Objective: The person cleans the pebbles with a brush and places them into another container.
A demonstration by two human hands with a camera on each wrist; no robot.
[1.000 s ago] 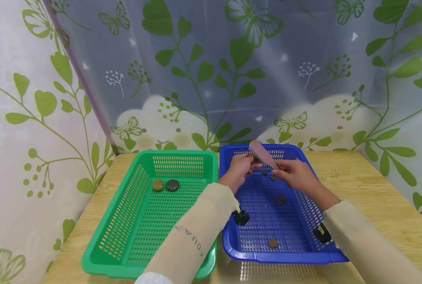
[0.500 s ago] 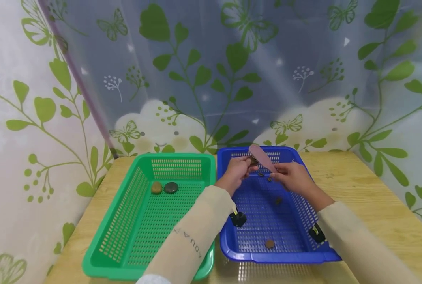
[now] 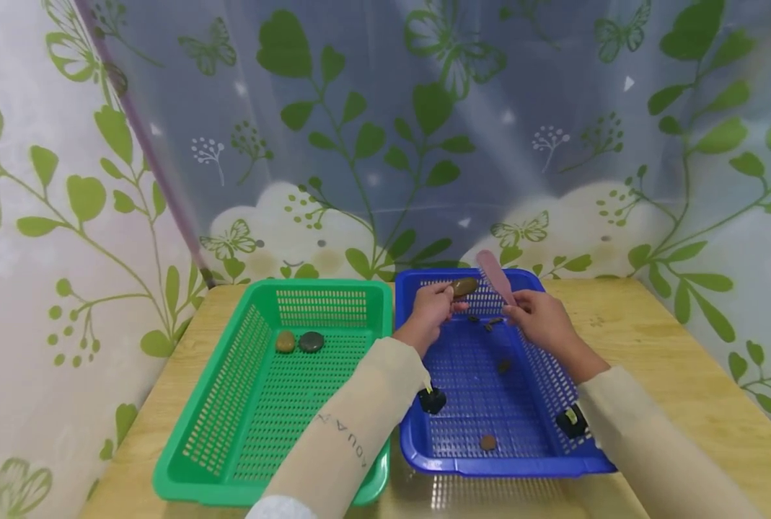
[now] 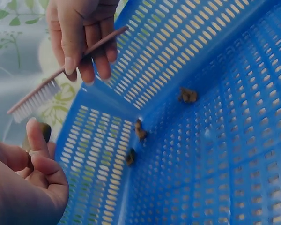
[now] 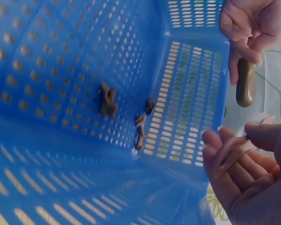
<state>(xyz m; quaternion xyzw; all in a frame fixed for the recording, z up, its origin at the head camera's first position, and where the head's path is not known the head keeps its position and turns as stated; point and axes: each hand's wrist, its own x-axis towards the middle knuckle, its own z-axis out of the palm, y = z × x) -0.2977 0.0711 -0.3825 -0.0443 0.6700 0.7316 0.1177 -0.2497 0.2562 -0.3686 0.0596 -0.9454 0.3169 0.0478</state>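
Over the far end of the blue basket (image 3: pixel 508 467), my left hand (image 3: pixel 429 311) pinches a smooth, olive-brown stone (image 3: pixel 466 287) between thumb and fingers. Facing it, my right hand (image 3: pixel 542 324) grips a pink brush (image 3: pixel 495 277) by its handle. White bristles show in the left wrist view, on the side toward the stone and apart from it. In the right wrist view the stone (image 5: pixel 246 84) looks long and rounded, and the brush is mostly hidden by the fingers.
Small brown lumps (image 4: pixel 187 95) lie on the blue basket's floor, with a flat round brown piece (image 3: pixel 487 442) near its front. In the green basket (image 3: pixel 213 494) on the left sit a tan stone (image 3: pixel 285 342) and a dark stone (image 3: pixel 311 342). A patterned curtain (image 3: pixel 372 180) hangs behind the table.
The brush has come away from the stone, moving right and tilting more upright. The stone has turned in my left hand and shows more of its smooth face.
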